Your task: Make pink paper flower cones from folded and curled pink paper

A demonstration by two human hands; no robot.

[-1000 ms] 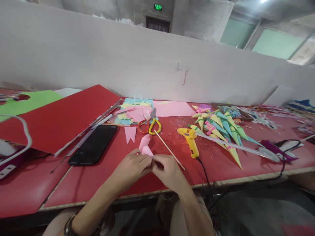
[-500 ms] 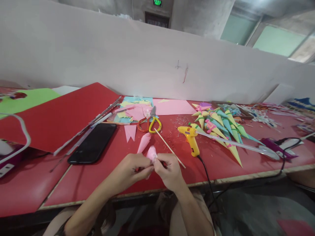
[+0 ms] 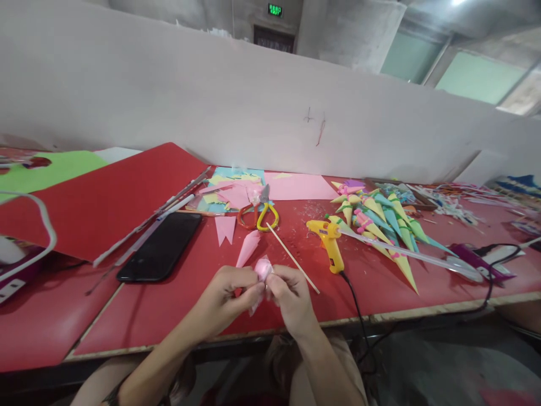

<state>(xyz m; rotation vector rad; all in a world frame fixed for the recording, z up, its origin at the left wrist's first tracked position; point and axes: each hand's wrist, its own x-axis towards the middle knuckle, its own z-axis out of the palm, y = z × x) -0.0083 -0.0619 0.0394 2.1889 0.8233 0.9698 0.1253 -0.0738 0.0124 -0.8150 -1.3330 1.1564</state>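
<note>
Between my two hands is a small pink wrapped piece [image 3: 262, 268], rounded at the top, with a crinkled clear or pale end hanging below. My left hand [image 3: 236, 290] pinches it from the left. From the other side, the thumb and fingers of my right hand [image 3: 290, 290] press on it; the fingers partly hide it. Just beyond lies a pink paper cone [image 3: 248, 248] on the red table. A pink notched paper piece [image 3: 225, 229] rests farther up, beside scissors [image 3: 258, 216] with red and yellow handles. A thin wooden stick [image 3: 292, 257] lies right of the scissors.
A yellow glue gun [image 3: 329, 243] with a long clear stick and black cord lies to the right. Behind it is a pile of colourful paper cones [image 3: 391, 223]. A black phone [image 3: 160, 248] and a large red sheet [image 3: 110, 197] are on the left. A white partition [image 3: 211, 107] stands behind.
The pink piece has turned slightly in my fingers and sits a little lower, with more of its crinkled end showing below. Both hands keep their pinch. The camera view has shifted slightly.
</note>
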